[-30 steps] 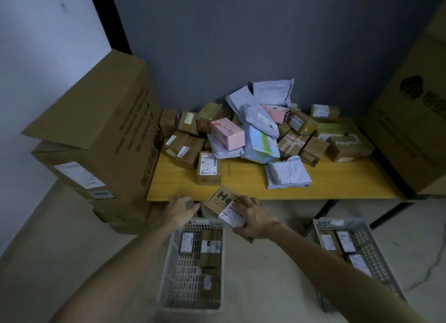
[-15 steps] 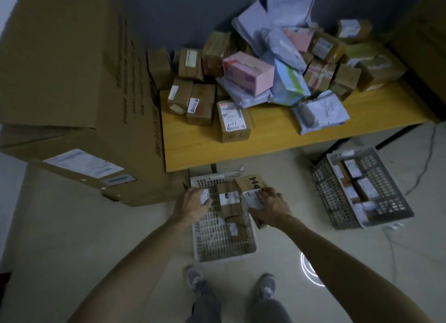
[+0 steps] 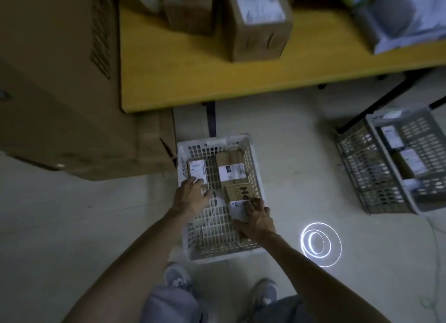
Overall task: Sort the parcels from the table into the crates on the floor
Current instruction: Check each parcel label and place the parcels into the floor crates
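Observation:
A white slatted crate [image 3: 253, 175] stands on the floor right below me. Inside it, my right hand [image 3: 257, 220] grips a brown box printed "He" [image 3: 239, 192] with a white label, low in the crate's right half. My left hand [image 3: 190, 196] reaches into the left half, its fingers touching a small labelled box [image 3: 197, 169]. Another labelled brown parcel [image 3: 230, 168] lies at the crate's far end. More brown boxes [image 3: 255, 21] and a pale mailer bag [image 3: 407, 21] sit on the yellow table [image 3: 193, 81] above.
A large cardboard carton [image 3: 60, 81] fills the left, against the table's end. A grey crate [image 3: 376, 168] with labelled parcels stands on the floor at right, by the black table legs [image 3: 376, 103]. My shoes [image 3: 176, 275] are just behind the white crate. A ring of light [image 3: 319, 244] glows on the floor.
I have bent lower over the white crate. My right hand has carried the "He" box down inside it, and my left hand has moved in onto the small labelled box.

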